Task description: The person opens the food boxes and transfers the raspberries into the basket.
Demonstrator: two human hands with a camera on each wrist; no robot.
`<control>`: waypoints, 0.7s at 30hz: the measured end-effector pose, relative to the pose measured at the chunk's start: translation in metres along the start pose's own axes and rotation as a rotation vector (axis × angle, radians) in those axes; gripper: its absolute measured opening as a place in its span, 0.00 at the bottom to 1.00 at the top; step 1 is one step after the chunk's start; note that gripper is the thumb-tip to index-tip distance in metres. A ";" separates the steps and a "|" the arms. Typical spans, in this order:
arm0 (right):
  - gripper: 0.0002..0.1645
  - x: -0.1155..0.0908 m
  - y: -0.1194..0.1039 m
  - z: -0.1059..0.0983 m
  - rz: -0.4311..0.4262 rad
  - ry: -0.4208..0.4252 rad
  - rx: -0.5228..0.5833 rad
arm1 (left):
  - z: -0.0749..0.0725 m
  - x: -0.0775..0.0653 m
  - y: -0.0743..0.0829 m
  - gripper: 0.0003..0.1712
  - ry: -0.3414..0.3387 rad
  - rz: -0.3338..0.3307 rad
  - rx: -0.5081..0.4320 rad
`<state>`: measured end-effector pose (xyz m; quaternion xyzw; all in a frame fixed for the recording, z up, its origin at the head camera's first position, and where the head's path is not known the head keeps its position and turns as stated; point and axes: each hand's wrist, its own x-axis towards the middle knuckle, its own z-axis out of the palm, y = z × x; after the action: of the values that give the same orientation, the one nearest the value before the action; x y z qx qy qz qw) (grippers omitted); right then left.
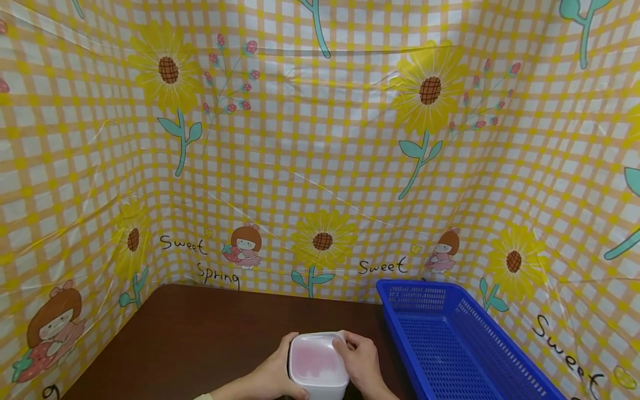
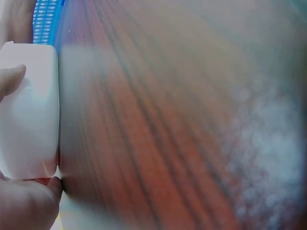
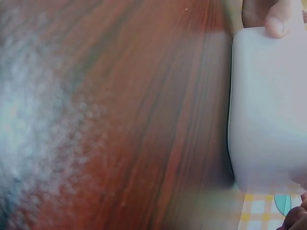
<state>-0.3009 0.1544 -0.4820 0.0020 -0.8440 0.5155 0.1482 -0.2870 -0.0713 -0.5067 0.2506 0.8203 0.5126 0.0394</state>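
A squarish white plastic food container [image 1: 326,393] stands on the table at the bottom middle of the head view. Its translucent lid [image 1: 314,358] sits on top, and something pinkish shows through it. My left hand [image 1: 274,373] grips the container from the left, thumb at the near corner and fingers round the far left side. At the far right corner my right hand [image 1: 362,364] pinches the lid's edge, its thumb on top and its fingers curled. The container's white side wall [image 3: 268,110] fills the right of the right wrist view. Any gap under the lid is too small to tell.
To the right stands a blue plastic basket [image 1: 393,322] with slotted walls, close beside my right hand. The dark brown wooden table [image 1: 210,333] extends left and behind the container. A yellow checked sheet [image 1: 320,166] with sunflowers hangs round the back and sides.
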 end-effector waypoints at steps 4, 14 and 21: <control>0.14 -0.001 0.001 0.001 -0.011 0.022 -0.013 | 0.000 0.000 -0.001 0.68 0.005 0.014 -0.002; 0.13 -0.002 -0.003 0.000 -0.097 0.072 -0.030 | 0.000 0.000 0.003 0.66 0.026 0.051 -0.008; 0.08 -0.002 -0.003 0.000 -0.173 0.136 -0.024 | 0.001 0.002 0.001 0.65 0.037 0.054 -0.007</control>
<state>-0.2982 0.1521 -0.4798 0.0382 -0.8347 0.4897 0.2490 -0.2882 -0.0689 -0.5062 0.2630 0.8120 0.5209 0.0110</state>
